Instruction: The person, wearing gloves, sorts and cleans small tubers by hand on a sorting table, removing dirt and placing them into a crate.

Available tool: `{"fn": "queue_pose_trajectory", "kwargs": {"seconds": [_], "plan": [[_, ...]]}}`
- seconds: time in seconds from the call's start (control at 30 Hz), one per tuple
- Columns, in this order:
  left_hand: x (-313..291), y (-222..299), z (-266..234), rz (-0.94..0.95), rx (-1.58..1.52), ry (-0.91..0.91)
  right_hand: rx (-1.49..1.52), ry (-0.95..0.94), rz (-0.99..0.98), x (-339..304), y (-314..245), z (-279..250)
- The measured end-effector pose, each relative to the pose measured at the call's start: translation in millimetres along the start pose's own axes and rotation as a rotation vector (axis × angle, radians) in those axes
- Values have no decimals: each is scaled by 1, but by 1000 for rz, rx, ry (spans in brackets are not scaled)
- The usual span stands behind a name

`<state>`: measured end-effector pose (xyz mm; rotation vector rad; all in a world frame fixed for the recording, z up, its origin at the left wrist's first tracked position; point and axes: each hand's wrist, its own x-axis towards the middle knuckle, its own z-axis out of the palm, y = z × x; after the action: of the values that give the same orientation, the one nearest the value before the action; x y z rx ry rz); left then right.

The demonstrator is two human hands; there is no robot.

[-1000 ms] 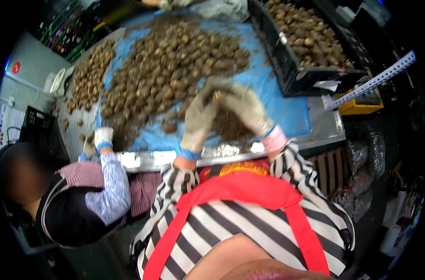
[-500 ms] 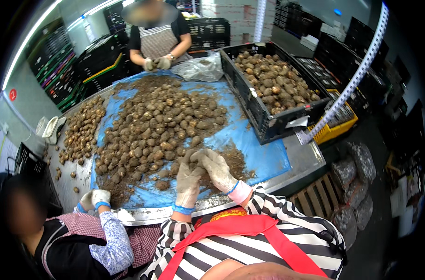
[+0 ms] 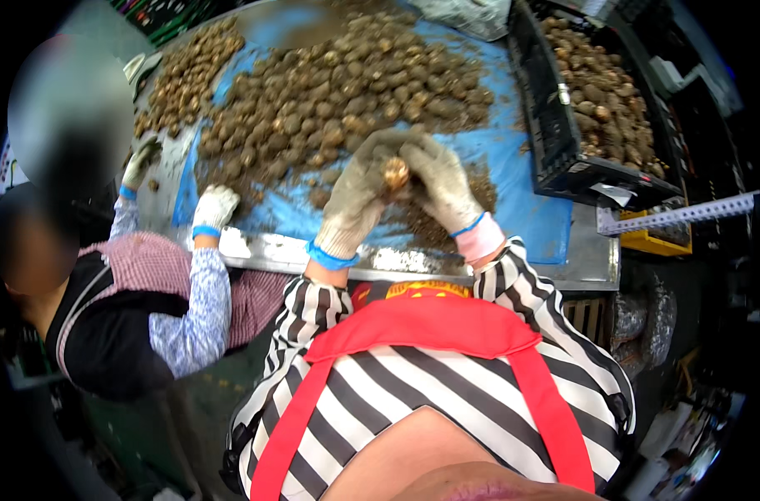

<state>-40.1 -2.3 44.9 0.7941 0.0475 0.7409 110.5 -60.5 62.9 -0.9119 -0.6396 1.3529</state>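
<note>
My left hand (image 3: 352, 199), in a soiled knit glove, curls its fingers round a small brown taro (image 3: 396, 173). My right hand (image 3: 443, 184), gloved too, closes on the taro from the other side, and both sets of fingertips meet above it. A pale patch shows on the taro's near face; the gloves cover the rest. Just beyond my hands spreads a large heap of soil-covered taros (image 3: 338, 96) on a blue plastic sheet (image 3: 526, 213). Loose dark soil (image 3: 430, 224) lies under and beside my right hand.
A black crate (image 3: 557, 150) full of taros stands at the right. A smaller taro pile (image 3: 188, 75) sits at the far left of the metal table (image 3: 595, 250). At my left is a co-worker (image 3: 129, 309), whose gloved hand (image 3: 216, 206) is at the table edge.
The view has tipped down and shifted. My hands have turned so that the taro shows between them. The co-worker's hands on the left have moved apart.
</note>
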Motion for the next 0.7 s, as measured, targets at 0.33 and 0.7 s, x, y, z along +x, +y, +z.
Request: {"fn": "queue_pose_trajectory", "kwargs": {"seconds": [0.33,0.7], "plan": [[-3,-12,-13,39,70,346,-131,-120,-102,14,0,-12],[-25,-31,-8,150,95,571,-132,-259,-52,23,12,-30]]}}
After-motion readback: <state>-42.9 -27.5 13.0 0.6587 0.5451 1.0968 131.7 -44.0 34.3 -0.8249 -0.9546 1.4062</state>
